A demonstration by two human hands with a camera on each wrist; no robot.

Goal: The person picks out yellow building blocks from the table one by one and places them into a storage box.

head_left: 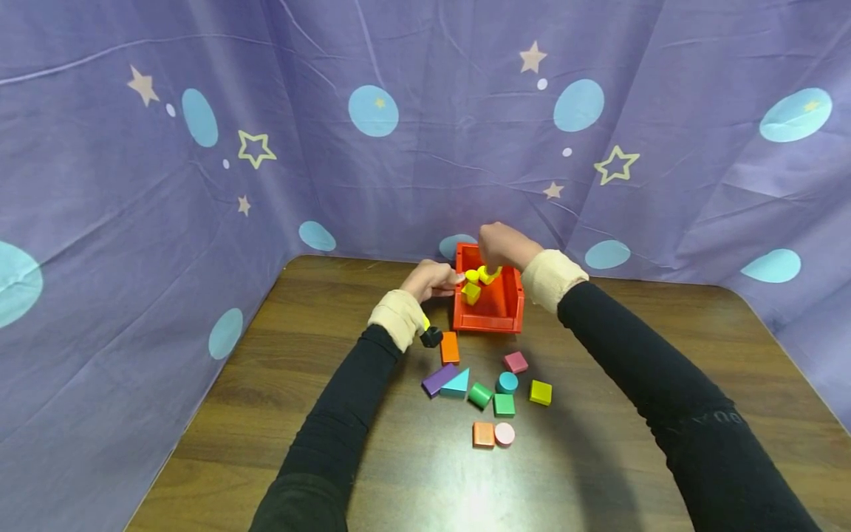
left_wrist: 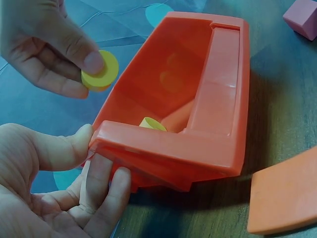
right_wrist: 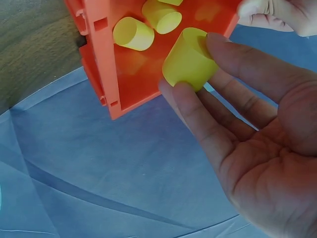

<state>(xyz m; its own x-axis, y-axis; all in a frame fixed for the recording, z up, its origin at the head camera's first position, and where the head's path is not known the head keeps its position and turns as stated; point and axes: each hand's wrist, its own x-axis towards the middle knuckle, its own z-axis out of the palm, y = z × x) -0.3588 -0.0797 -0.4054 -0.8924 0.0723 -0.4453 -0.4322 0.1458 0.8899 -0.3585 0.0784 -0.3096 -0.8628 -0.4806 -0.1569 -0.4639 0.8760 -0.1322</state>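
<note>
The right hand (right_wrist: 257, 134) is pinching a yellow cylinder (right_wrist: 189, 58) between thumb and fingertips, holding it just above the far rim of the red bin (head_left: 488, 301). In the head view the hand is covering most of the cylinder, so only a yellow sliver is showing. The bin is sitting near the far edge of the wooden table (head_left: 372, 473), close to the draped backdrop. Inside it, two more yellow cylinders (right_wrist: 132, 33) are lying on the bottom; a third yellow piece is being cut off by the top of the right wrist view. The left hand (left_wrist: 59, 188) is gripping the bin's left wall, thumb on the rim and fingers curling underneath. Toward the table's middle, loose blocks are lying scattered: an orange slab (head_left: 450, 347), a purple block (head_left: 439, 379), a teal triangle (head_left: 456, 383), a green cylinder (head_left: 480, 395) and a yellow-green cube (head_left: 541, 392). A small black object (head_left: 431, 337) beside the left wrist is hard to make out.
</note>
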